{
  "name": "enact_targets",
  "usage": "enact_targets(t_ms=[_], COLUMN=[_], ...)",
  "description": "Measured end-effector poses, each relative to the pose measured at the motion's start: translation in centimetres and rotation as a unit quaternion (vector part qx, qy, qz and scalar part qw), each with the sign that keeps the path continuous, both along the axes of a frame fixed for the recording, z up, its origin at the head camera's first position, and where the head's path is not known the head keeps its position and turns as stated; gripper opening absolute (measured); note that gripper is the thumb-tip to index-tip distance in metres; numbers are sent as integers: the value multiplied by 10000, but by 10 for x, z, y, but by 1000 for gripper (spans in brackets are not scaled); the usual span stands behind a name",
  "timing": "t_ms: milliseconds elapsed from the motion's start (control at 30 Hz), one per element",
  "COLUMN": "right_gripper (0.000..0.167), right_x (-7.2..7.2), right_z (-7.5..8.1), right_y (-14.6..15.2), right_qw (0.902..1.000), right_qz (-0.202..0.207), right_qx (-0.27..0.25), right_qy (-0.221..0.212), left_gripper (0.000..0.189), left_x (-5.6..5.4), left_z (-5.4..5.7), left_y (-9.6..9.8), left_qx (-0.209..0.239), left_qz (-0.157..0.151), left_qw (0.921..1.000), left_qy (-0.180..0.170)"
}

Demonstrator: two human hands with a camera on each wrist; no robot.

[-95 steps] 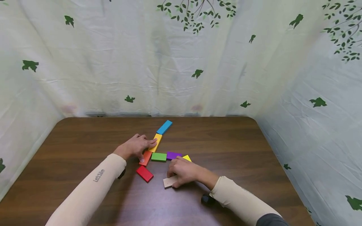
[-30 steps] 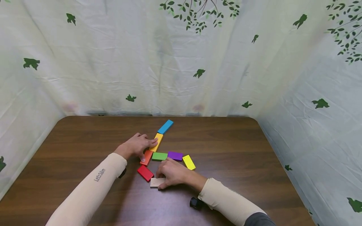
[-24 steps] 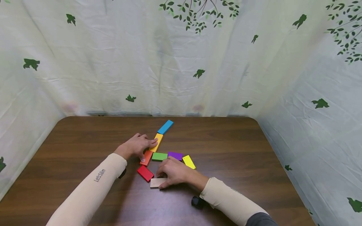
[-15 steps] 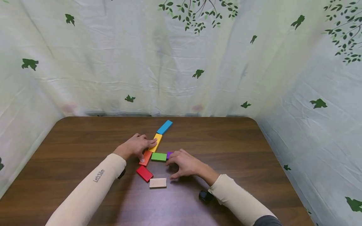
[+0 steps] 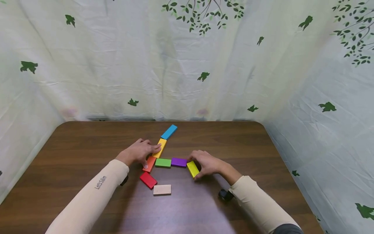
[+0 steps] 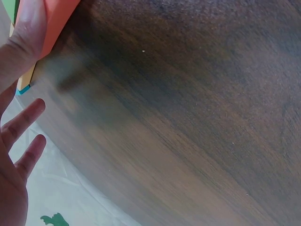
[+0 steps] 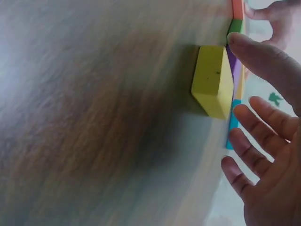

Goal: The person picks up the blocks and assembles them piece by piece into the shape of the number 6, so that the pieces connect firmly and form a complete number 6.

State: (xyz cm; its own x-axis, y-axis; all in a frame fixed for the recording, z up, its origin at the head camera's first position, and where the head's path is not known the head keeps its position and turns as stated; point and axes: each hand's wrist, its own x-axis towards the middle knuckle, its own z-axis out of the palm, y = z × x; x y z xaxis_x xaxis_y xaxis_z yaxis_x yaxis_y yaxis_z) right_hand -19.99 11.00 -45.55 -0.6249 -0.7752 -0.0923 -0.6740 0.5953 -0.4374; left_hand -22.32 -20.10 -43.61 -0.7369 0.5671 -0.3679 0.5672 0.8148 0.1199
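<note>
My left hand (image 5: 138, 152) rests over a bent row of flat wooden blocks, its thumb on the orange block (image 5: 150, 164) and a finger on the amber block (image 5: 158, 150). In the left wrist view that thumb presses the orange block, other fingers spread. My right hand (image 5: 206, 162) spans the yellow block (image 5: 193, 170), thumb by the near end and fingertips by the far end. In the right wrist view the yellow block (image 7: 211, 77) lies between thumb and fingers, which are loosely spread. The purple block (image 5: 179, 162) and green block (image 5: 163, 162) run from yellow to orange.
A blue block (image 5: 169, 132) continues beyond the amber one. Nearer sit a red block (image 5: 148, 180) and a plain wood block (image 5: 162, 189), corners close together. The brown table (image 5: 87, 143) ends at a white leaf-print curtain (image 5: 102, 65).
My right hand slid the plain wood block left to the red block, let it go, then moved right to the yellow block. My left hand has stayed in place.
</note>
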Motion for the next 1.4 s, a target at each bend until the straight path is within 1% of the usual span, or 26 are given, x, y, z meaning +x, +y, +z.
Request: enact_targets(t_ms=[100,233,367,600,900,1067,1167,1400], right_gripper=[69,68,67,63,59,59,59,57], right_x=[-2,-2,-3,-6,-8,-7,-5,-1], right_z=[-2,-3,-3,-5,-8,-9,-9,-4], right_y=[3,4,5,7,7,6,6,4], right_qw=[9999,9997,9991,9979,9984,9987,9984,9976], right_qz=[60,80,39,59,88,65,38,-78], right_qx=[42,96,190,98,-43,46,133,376], right_qy=[-87,-191,-388,-633,-555,-498,-548,-569], left_gripper=[88,88,88,88,89,88,88,88], left_x=[0,0,0,0,0,0,0,0], left_z=[1,1,1,2,1,0,0,0], left_y=[0,0,0,-1,-1,-1,-2,-1], left_qx=[6,-19,-55,-45,-58,-28,-11,-1], left_qz=[62,56,6,22,-59,-54,-65,-73], left_qw=[10000,10000,10000,10000,10000,10000,10000,9999], left_qy=[-29,-27,9,10,53,67,59,102])
